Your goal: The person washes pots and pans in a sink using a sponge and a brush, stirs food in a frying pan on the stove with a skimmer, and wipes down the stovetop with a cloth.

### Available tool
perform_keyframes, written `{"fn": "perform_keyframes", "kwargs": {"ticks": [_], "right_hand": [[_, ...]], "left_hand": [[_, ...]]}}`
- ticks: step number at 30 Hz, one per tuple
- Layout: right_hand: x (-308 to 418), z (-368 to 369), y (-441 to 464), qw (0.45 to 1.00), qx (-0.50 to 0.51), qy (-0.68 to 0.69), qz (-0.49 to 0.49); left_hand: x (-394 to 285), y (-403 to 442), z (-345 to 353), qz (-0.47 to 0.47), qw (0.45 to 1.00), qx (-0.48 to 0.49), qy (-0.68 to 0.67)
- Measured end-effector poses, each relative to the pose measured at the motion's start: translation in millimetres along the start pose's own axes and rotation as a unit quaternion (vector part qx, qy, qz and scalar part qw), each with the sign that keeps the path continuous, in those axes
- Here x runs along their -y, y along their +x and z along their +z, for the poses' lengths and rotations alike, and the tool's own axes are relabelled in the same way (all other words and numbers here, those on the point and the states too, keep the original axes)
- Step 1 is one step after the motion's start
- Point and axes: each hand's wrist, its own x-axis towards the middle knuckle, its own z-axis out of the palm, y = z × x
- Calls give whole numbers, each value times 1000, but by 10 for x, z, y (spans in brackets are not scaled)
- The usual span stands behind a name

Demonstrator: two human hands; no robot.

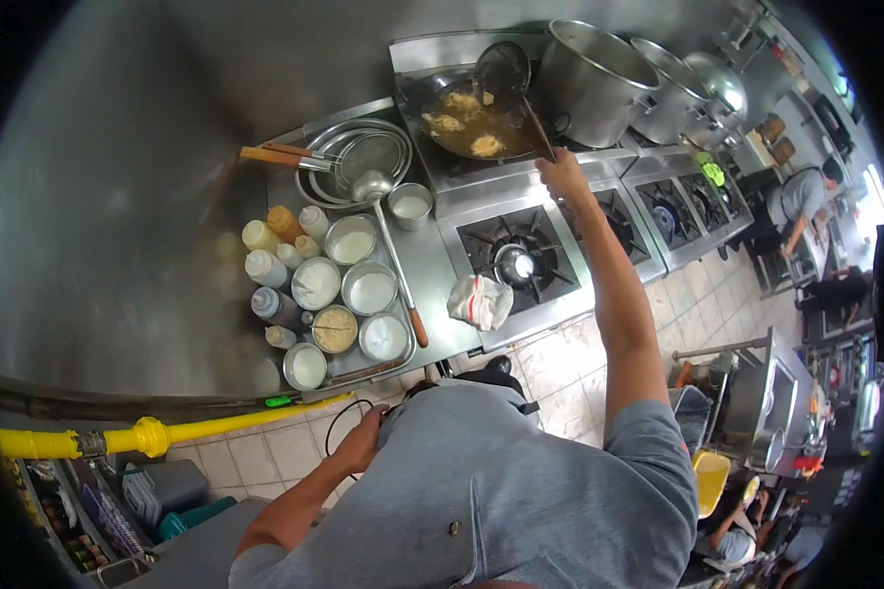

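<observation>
My right hand (563,177) is closed around the handle of a skimmer (502,71). Its dark mesh bowl is raised over the far side of a wok (430,145). Brown oil (459,139) fills the wok, with several golden battered pieces (486,146) frying in it. One small piece shows close to the skimmer's rim. Down at my waist, my left hand (361,442) rests against my grey shirt beside a thin black cord (332,432). Its fingers are partly hidden, so what it holds, if anything, is unclear.
Left of the stove stand metal bowls of powders (316,284), squeeze bottles (265,267), strainers (371,157) and a long ladle (391,250). A folded cloth (480,301) lies by the front burner (517,265). Large pots (599,83) stand right of the wok. Other people (798,201) work at right.
</observation>
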Motion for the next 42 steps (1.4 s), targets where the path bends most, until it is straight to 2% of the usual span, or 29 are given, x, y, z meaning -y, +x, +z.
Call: {"fn": "perform_keyframes", "kwargs": {"ticks": [2, 4, 6, 7, 11, 12, 13, 14, 16, 20, 21, 22, 23, 24, 25, 28, 31, 33, 37, 40, 42], "right_hand": [[-139, -51, 136, 980, -68, -166, -83], [-173, -107, 153, 982, -58, -167, -71], [3, -192, -35, 1000, 13, -20, -7], [-2, -209, -46, 1000, 21, -5, -1], [-242, -296, 127, 998, 20, -60, 13], [-448, -287, 255, 972, -69, -209, -82], [-538, -255, 342, 907, -157, -347, -177], [-483, -240, 321, 908, -157, -345, -179], [-356, -269, 242, 916, -140, -373, -56], [-612, -273, 236, 907, -126, -390, -92], [-620, -294, 250, 930, -81, -354, -57], [-538, -302, 200, 931, -82, -353, -55], [-352, -300, 64, 983, -32, -175, 35], [-221, -301, -63, 992, 19, 10, 124], [-180, -299, -152, 979, 23, 140, 149], [-137, -340, -263, 963, 39, 220, 153], [-62, -407, -356, 963, 43, 214, 155], [-55, -453, -375, 965, 39, 210, 154], [-5, -519, -308, 959, 65, 241, 134], [111, -646, -262, 945, 96, 289, 123], [243, -684, -274, 934, 112, 320, 116]], "left_hand": [[-21, 30, 14, -23, 1000, -3, 13], [17, 36, 25, -48, 998, -3, 28], [124, 64, 85, -53, 998, -20, 39], [95, 42, 87, -52, 998, -21, 40], [-143, -215, -9, -65, 997, 4, 31], [-180, -268, -45, -59, 998, 23, 11], [-37, -256, 33, -60, 998, 20, 11], [213, -221, 198, -32, 999, -3, 5], [275, -157, 224, -1, 1000, -26, 2], [-119, -218, 178, -71, 996, -40, 21], [-142, -217, 166, -99, 993, -46, 33], [-134, -205, 157, -99, 993, -45, 34], [-115, -199, 166, -93, 993, -56, 45], [-90, -192, 184, -86, 992, -67, 56], [-20, -167, 224, -87, 992, -65, 57], [167, -126, 284, -116, 988, -90, 51], [117, -171, 217, -80, 992, -82, 47], [-89, -285, 77, -16, 998, -33, 54], [54, -163, 71, -52, 998, -8, 38], [52, -50, -184, 5, 999, 30, 30], [170, 122, -366, -51, 997, -5, -56]]}}
